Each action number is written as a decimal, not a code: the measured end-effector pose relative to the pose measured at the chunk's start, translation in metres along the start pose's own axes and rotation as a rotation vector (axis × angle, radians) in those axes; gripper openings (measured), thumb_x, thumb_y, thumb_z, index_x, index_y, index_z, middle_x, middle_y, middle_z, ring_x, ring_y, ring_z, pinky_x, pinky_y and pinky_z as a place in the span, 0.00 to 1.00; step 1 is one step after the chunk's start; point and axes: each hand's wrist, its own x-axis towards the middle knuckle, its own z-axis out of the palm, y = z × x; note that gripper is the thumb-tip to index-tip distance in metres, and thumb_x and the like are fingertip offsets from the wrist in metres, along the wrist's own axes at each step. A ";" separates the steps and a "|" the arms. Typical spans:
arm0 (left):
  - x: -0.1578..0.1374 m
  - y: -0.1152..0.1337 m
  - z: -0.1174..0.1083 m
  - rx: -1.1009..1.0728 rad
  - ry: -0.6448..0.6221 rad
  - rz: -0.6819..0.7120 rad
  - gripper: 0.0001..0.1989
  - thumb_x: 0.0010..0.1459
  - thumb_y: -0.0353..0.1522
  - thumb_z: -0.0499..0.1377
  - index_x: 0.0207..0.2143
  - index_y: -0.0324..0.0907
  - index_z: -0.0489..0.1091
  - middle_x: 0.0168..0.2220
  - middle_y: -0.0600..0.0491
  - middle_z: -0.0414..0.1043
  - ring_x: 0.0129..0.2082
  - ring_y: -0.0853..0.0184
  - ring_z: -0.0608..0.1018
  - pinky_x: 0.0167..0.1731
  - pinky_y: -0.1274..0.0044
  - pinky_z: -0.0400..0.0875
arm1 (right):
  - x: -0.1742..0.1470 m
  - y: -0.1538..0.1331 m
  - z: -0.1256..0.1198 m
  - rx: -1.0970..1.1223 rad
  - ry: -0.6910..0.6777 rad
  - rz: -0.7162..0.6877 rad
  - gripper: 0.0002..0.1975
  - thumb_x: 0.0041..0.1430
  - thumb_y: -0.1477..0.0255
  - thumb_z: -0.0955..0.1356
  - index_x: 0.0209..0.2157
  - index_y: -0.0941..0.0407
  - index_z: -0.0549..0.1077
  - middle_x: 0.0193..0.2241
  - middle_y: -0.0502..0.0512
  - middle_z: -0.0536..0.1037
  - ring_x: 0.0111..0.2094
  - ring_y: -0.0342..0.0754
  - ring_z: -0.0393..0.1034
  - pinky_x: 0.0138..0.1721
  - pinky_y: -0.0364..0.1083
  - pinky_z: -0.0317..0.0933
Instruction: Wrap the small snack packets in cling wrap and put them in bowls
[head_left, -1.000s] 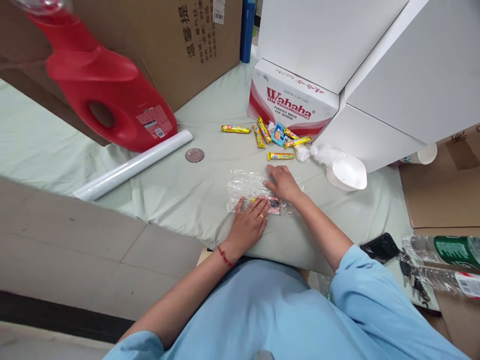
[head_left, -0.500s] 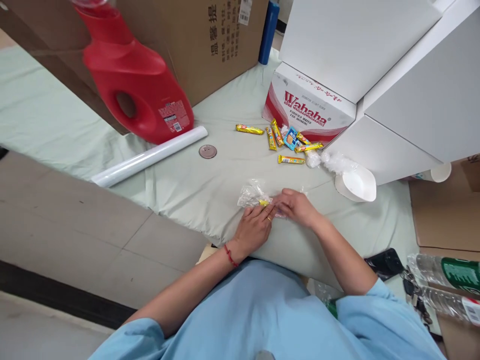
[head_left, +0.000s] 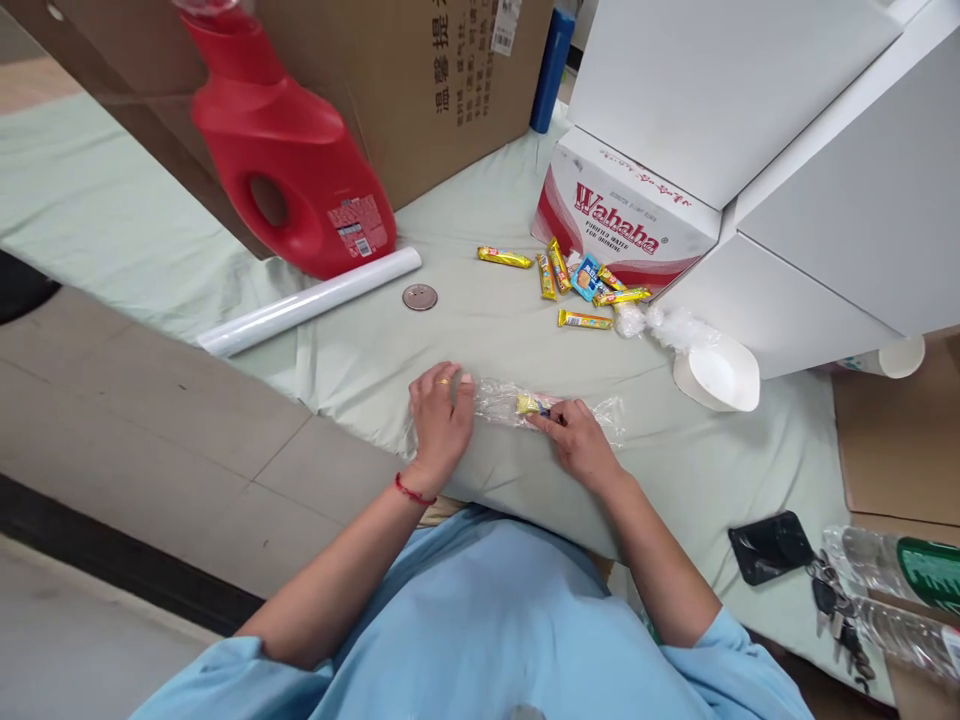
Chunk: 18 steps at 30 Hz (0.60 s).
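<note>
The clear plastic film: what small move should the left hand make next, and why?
Perhaps the left hand should fold the left end of the clear plastic film toward the yellow packet. That end spreads out loosely beside the left thumb, while the right hand is at the packet and could steady it.

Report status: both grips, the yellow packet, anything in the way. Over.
Left grip at left end of clear film, contact unclear. Right grip on yellow packet, partly covering it. Nearest yellow stick beyond film, not touching.
</note>
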 end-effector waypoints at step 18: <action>-0.028 0.084 0.026 -0.142 -0.397 0.284 0.09 0.68 0.29 0.54 0.40 0.43 0.75 0.41 0.47 0.77 0.42 0.62 0.79 0.46 0.69 0.77 | -0.006 -0.013 0.002 0.090 0.029 0.064 0.19 0.69 0.79 0.64 0.56 0.53 0.80 0.47 0.64 0.76 0.46 0.58 0.65 0.50 0.57 0.68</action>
